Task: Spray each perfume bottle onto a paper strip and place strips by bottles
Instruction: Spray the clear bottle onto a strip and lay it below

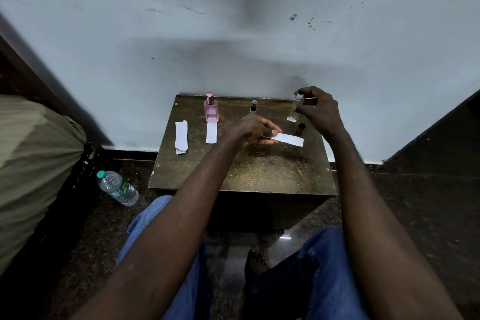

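My right hand (318,112) grips a clear square perfume bottle (294,109) at the table's back right, a fingertip on top of its sprayer. Its dark cap (300,129) stands on the table just below. My left hand (255,130) pinches one end of a white paper strip (289,138), which points toward the clear bottle. A pink perfume bottle (211,109) stands at the back with a white strip (211,132) lying right in front of it. A small dark-capped bottle (253,106) stands behind my left hand.
A small stack of spare white strips (181,138) lies at the left of the brown wooden table (246,174). A plastic water bottle (118,188) lies on the floor to the left, beside a cushion. The wall rises straight behind the table.
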